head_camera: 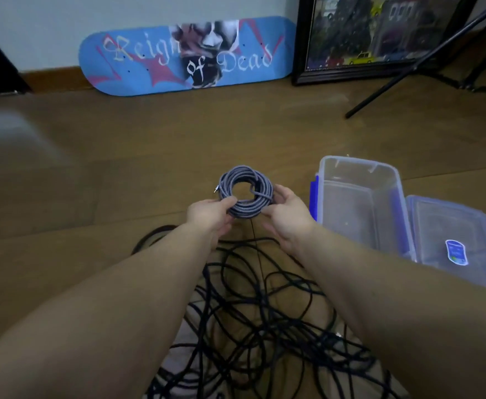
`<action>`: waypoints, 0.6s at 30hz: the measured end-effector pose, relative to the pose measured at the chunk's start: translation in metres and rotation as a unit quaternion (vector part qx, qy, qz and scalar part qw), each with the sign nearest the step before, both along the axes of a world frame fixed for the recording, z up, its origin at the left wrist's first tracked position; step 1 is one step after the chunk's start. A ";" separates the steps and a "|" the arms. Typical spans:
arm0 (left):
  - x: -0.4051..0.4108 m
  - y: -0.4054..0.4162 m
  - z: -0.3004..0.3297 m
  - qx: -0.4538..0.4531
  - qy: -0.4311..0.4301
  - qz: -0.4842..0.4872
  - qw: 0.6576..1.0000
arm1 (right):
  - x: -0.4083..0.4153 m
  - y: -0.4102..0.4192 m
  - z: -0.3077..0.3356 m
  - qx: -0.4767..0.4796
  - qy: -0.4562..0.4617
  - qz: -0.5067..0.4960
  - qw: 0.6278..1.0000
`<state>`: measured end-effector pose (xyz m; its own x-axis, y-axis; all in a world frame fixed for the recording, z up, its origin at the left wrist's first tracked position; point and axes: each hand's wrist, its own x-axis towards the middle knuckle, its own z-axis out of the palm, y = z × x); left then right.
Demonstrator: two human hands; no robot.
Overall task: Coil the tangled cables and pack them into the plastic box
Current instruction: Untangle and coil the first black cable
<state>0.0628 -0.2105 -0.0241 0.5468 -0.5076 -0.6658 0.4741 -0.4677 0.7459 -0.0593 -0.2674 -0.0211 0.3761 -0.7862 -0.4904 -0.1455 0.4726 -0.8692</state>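
Between both hands' fingers [230, 201] sits the coiled cable [246, 191].

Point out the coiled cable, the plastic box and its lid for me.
coiled cable [246, 180]: head view, top arc of the grey coil.
plastic box [360, 162]: head view, far rim.
lid [437, 223]: head view, bare clear panel above the sticker.

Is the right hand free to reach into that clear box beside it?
Probably yes: the box sits open just beside the right hand, lid off, nothing between. But that hand holds the coil.
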 end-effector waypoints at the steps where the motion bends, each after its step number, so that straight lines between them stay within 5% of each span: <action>1: 0.002 -0.003 -0.011 0.013 0.004 0.002 1.000 | 0.004 -0.001 -0.008 -0.005 0.008 -0.002 1.000; 10: 0.002 -0.007 -0.067 0.108 -0.022 0.004 0.994 | -0.005 0.006 -0.045 0.030 0.030 0.048 0.998; 18: -0.006 0.003 -0.064 0.087 -0.036 -0.004 0.996 | -0.013 0.013 -0.056 -0.002 0.058 0.051 0.997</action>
